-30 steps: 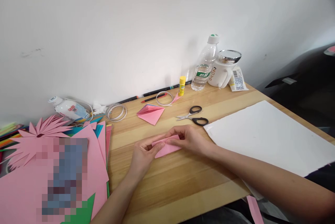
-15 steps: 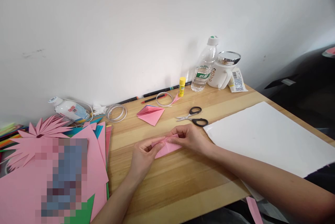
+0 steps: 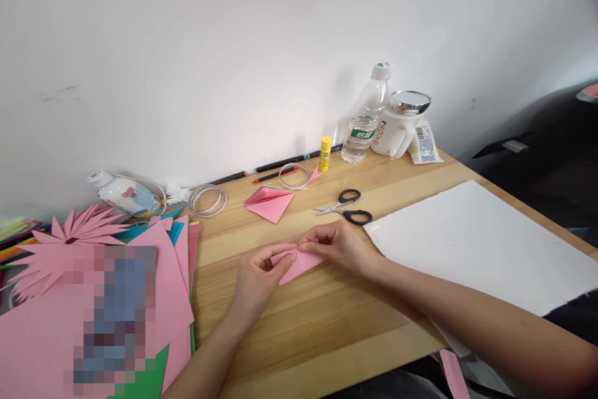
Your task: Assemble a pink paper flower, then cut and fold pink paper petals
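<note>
A small folded sheet of pink paper (image 3: 298, 267) lies low over the wooden table, pinched along its far edge by both hands. My left hand (image 3: 261, 267) grips its left part between thumb and fingers. Close beside it, my right hand (image 3: 334, 244) pinches the paper near the middle of that edge, thumb toward me. A crease runs down the paper's face. Beyond the hands rest a stack of folded pink paper (image 3: 271, 205) and black-handled scissors (image 3: 346, 207). The fingers partly hide the far edge.
A glue stick (image 3: 326, 154), tape rolls (image 3: 208, 201), pens, a water bottle (image 3: 362, 122) and a white mug (image 3: 397, 128) stand or lie along the wall. Pink sheets (image 3: 172, 274) and pointed paper shapes (image 3: 77, 225) cover the left. A white sheet (image 3: 476, 243) lies right.
The fingertips of both hands have shifted slightly along the paper's far edge, and the right fingers look more bunched. The paper has barely moved, and the other things stay in place.
</note>
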Tool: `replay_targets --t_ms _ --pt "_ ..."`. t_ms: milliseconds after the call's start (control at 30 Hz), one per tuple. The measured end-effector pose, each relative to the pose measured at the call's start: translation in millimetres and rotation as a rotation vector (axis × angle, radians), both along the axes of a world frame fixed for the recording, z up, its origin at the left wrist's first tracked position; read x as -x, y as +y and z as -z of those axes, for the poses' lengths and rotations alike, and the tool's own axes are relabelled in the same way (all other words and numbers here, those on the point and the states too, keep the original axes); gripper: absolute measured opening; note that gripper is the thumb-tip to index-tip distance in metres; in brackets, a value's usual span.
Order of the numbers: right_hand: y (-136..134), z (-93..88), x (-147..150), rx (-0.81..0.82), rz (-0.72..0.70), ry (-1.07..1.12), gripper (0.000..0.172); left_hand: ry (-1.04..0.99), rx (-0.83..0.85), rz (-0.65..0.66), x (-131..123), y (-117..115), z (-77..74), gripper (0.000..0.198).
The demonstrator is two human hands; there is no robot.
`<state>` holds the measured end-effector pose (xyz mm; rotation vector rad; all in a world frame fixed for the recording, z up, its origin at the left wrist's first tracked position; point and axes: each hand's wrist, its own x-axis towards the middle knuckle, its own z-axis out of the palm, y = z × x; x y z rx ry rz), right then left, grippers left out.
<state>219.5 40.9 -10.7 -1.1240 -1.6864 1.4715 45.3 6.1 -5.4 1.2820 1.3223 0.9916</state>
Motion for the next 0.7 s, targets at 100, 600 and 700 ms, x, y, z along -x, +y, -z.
replay_targets --t_ms 100,600,700 --pt "-0.1 0.3 0.3 -0.006 -0.001 -0.002 0.031 0.003 -0.001 -0.001 0.1 0.2 0.1 0.017" --pt "-0.4 7.2 0.2 -0.07 -0.021 -0.071 0.031 0.078 -0.017 0.007 -1.4 0.1 0.2 0.014" --pt "-0.5 7.1 1.2 -0.041 -0.013 -0.061 0.029 0.063 0.01 -0.013 -1.5 0.3 -1.4 0.012"
